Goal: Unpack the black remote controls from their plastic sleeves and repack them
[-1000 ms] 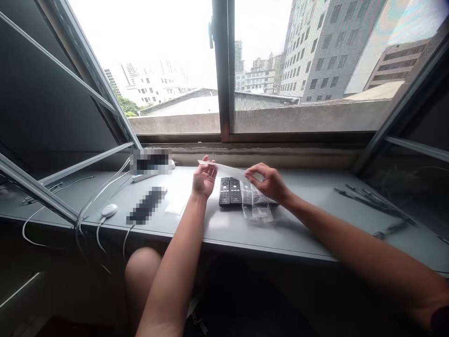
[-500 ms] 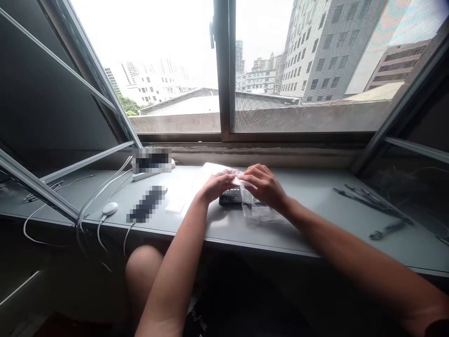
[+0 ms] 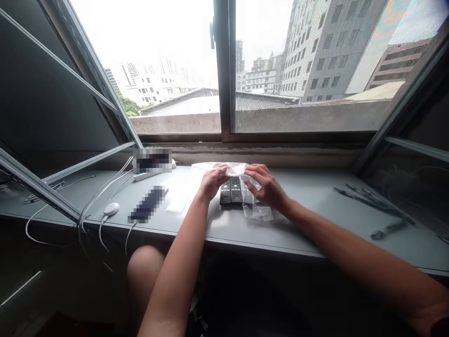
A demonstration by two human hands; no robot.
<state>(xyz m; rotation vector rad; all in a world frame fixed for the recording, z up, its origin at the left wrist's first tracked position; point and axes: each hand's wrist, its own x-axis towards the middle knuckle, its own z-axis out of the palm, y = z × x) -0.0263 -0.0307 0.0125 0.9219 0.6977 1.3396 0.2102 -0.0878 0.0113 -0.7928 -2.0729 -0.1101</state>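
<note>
My left hand (image 3: 213, 181) pinches a clear plastic bag (image 3: 235, 167) between thumb and fingers. The bag is stretched out sideways above the table. At its right end, the fingertips of my right hand (image 3: 266, 186) touch or nearly touch the bag, with the thumb held apart from the fingers. Below the hands, two black remote controls (image 3: 230, 193) lie side by side, their far ends partly hidden by the bag and left hand. Just right of them lies another clear plastic wrapper (image 3: 258, 213) with a dark item inside, partly covered by my right hand.
On the left are a blurred-out dark phone-like item (image 3: 147, 205) on a cable, a white round charger (image 3: 111, 208), a power strip (image 3: 140, 176) and loose white cables. A white card (image 3: 177, 205) lies nearby. Dark cables or rods (image 3: 373, 203) lie at right. Metal frames flank the table.
The bag has gone from bunched between the hands to spread out flatter. My right thumb has moved away from its fingers, and more of the remote controls shows.
</note>
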